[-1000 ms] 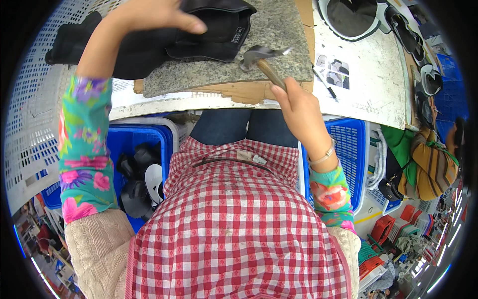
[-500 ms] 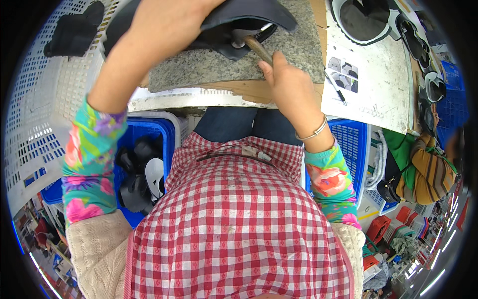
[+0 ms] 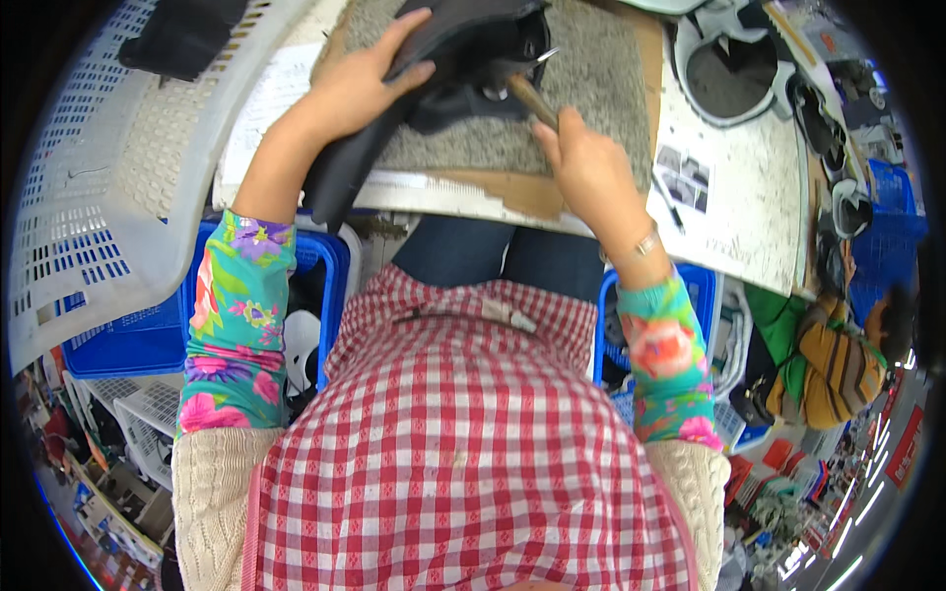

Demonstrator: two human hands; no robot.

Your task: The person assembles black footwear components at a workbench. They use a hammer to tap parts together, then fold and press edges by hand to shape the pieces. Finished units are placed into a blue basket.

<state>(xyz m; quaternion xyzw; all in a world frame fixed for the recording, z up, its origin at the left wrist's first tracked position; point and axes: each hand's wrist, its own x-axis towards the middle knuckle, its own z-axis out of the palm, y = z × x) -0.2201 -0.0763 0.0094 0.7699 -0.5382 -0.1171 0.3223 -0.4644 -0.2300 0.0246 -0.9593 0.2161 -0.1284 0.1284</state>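
A floppy black shoe upper [image 3: 443,44] lies folded over the grey stone slab [image 3: 601,79], one long flap hanging past the table's front edge. My left hand [image 3: 357,91] grips its left side, thumb and a finger stretched along the black material. In my right hand [image 3: 596,172] is a hammer [image 3: 535,101], held by its wooden handle. The metal head sits partly inside the upper's opening, so its contact with the material is hidden.
On my left, a white plastic basket [image 3: 148,212] holds a black piece [image 3: 182,37]. White-and-black shoe parts [image 3: 729,74] line the table's right side, near a pen [image 3: 668,204] and a picture sheet [image 3: 683,177]. Blue crates [image 3: 340,295] stand below the table.
My left hand has moved down and left across the upper, and the upper has turned so its flap hangs over the front edge. My right hand still holds the hammer, shifted slightly right.
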